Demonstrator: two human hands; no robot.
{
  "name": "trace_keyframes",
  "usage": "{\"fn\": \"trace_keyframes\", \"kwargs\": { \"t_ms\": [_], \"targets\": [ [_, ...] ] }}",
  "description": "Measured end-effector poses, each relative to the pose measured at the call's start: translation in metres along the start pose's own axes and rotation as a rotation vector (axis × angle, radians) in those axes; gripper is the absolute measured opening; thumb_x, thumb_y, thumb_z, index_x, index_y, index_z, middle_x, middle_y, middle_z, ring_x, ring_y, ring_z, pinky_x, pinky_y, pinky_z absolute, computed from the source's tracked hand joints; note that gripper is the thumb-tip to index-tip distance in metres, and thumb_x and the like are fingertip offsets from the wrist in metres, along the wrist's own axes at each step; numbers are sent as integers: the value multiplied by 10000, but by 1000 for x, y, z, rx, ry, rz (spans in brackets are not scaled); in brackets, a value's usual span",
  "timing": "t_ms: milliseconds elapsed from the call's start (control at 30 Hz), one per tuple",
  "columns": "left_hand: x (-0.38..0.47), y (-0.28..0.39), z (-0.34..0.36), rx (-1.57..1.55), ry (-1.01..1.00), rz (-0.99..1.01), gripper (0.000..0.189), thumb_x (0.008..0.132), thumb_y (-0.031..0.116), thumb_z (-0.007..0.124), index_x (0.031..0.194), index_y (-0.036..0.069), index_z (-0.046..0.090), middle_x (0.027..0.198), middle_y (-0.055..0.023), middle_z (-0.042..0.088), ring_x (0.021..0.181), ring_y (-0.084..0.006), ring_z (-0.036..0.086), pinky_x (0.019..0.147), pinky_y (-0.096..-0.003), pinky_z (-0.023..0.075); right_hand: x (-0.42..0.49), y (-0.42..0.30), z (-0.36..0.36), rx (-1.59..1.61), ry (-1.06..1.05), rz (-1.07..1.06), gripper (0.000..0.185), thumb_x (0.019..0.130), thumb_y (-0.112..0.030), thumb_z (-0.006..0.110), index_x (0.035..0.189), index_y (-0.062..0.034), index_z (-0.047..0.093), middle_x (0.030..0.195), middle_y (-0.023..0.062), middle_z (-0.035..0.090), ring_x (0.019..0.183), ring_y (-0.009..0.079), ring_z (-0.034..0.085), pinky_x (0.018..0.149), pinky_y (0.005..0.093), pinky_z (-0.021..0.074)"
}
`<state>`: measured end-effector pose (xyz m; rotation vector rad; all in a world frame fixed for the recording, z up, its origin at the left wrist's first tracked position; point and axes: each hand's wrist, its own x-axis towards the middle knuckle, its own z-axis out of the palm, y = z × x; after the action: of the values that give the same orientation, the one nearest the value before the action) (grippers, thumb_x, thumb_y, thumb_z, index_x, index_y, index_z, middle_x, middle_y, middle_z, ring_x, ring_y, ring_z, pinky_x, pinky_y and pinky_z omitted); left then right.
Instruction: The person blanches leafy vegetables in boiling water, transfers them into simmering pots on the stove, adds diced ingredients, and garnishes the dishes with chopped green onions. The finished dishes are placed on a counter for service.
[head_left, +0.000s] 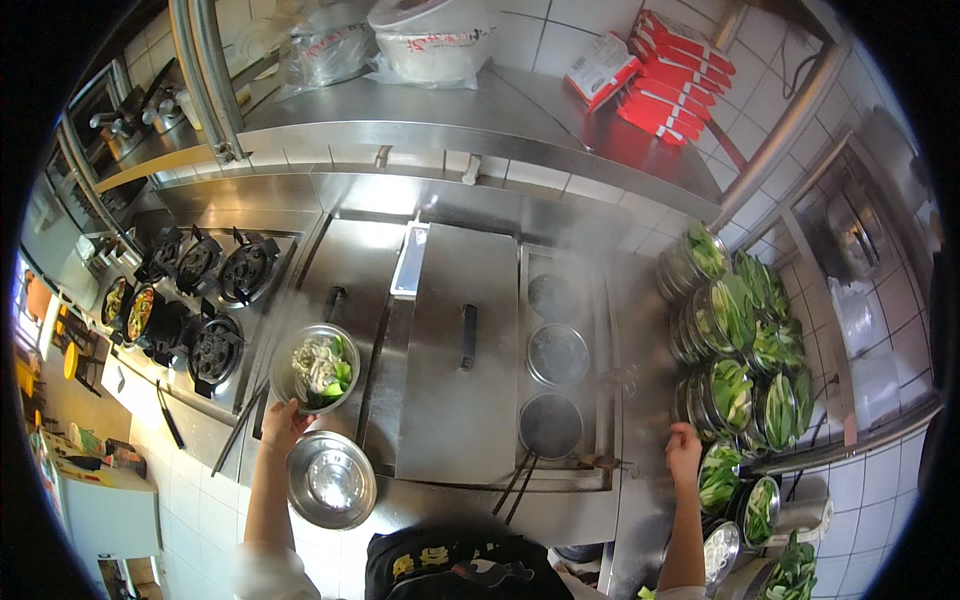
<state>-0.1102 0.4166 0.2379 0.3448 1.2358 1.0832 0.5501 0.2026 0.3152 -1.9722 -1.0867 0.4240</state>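
My left hand (283, 426) grips the near rim of a steel bowl (279, 382) on the left of the counter. Inside that bowl are green leaves (339, 379) and pale, strand-like food (311, 360). Just below it is an empty, shiny steel bowl (331, 480). On the right, my right hand (682, 450) is beside stacked steel bowls filled with leafy greens (729, 394). Its fingers are curled near a bowl's edge; whether they touch it is unclear. Between my hands, steam rises from a cooker with round wells (551, 426).
A steel lid with a black handle (469, 337) covers the middle section. Chopsticks (517, 487) lean out of the nearest well. Gas burners (247, 266) and filled black pots (141, 313) stand left. Above, a steel shelf (420, 116) holds red packets (667, 90). More greens (787, 574) sit lower right.
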Motion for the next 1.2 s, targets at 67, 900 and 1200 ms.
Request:
{"fn": "trace_keyframes", "kwargs": {
  "t_ms": [67,900,1200],
  "targets": [
    [-12,11,9,520,177,168,286,926,199,459,1034,-64,487,808,-192,623,628,-263,630,538,-338,519,-22,16,2,-368,-145,-140,280,782,-90,598,1058,-53,570,605,41,527,477,147,495,451,285,421],
    [-263,-35,164,364,-833,-787,255,960,111,363,1181,-6,414,670,-141,539,334,-80,321,291,-221,196,-59,-94,39,143,-297,78,126,795,-85,622,827,31,584,579,81,585,445,125,565,394,251,456],
    [-300,31,133,398,-959,-750,314,970,105,339,1261,-14,351,651,-60,451,410,-51,321,342,-173,240,-55,-139,1,176,-223,51,98,811,-82,611,833,6,573,601,81,600,463,138,595,401,245,455]
  ]
}}
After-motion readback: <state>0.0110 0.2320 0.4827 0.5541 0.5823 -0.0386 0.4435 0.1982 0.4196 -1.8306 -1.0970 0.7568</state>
